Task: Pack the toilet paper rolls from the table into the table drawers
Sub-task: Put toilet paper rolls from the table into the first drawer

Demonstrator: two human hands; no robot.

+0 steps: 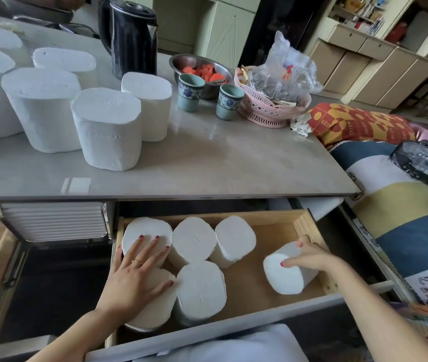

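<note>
Head view, kettle [129, 37], two cups [190, 91], basket [265, 111] behind tabletop rolls [106, 128]

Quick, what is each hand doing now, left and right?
Left hand: open, fingers spread flat, resting on the rolls in the drawer.
Right hand: closed grip on a tilted toilet paper roll.

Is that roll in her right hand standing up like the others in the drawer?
No, tipped. The roll held by the right hand leans, flat end facing sideways.
</note>
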